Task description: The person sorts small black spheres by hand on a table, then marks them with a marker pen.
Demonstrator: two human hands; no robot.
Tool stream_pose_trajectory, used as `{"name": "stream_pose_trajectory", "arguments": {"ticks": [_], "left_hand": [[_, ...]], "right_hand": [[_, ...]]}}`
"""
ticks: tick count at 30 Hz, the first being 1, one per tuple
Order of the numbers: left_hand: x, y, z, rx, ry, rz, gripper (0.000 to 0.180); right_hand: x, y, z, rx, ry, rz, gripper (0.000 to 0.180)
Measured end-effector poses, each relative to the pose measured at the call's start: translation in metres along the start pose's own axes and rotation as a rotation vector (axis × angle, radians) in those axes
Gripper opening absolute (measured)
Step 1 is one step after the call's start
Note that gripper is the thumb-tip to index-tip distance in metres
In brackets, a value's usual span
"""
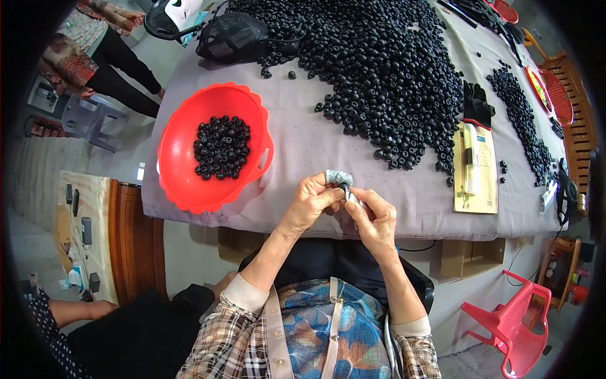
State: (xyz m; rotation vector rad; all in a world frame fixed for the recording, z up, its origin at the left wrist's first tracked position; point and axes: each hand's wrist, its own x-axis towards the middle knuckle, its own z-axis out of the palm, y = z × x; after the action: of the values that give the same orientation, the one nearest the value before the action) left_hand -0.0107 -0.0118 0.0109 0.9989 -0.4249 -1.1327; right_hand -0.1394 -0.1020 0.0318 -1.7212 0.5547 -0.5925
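Observation:
My left hand [307, 202] and my right hand [375, 218] meet just over the near edge of the cloth-covered table. A grey patterned fabric wrap [338, 177] covers a finger of my left hand. Between its thumb and that finger sits a small black rounded piece [344, 186], partly hidden. My right hand pinches a small light-coloured tool [351, 198] against the piece; its exact kind is too small to make out. To the left, a red plastic basin [180, 136] holds a heap of similar black pieces [222, 147].
A large pile of black rounded pieces [379, 76] spreads over the table's far side, with a smaller heap [521, 117] at right. A yellow package [483, 170] and black glove [478, 104] lie nearby. A black mesh bag [232, 36], red chair [514, 322] and other people surround the table.

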Motion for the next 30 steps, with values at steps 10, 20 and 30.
{"name": "stream_pose_trajectory", "arguments": {"ticks": [10,20,30], "left_hand": [[-0.001,0.000,0.000,0.022,0.003,0.005,0.012],[0.000,-0.001,-0.001,0.053,-0.002,-0.011,0.011],[0.001,-0.003,-0.001,0.068,0.007,0.034,0.010]], "right_hand": [[0.000,-0.003,-0.001,0.032,-0.005,0.067,0.018],[0.001,0.000,-0.001,0.087,-0.013,0.115,0.016],[0.005,-0.005,-0.003,0.092,-0.016,0.167,0.015]]}}
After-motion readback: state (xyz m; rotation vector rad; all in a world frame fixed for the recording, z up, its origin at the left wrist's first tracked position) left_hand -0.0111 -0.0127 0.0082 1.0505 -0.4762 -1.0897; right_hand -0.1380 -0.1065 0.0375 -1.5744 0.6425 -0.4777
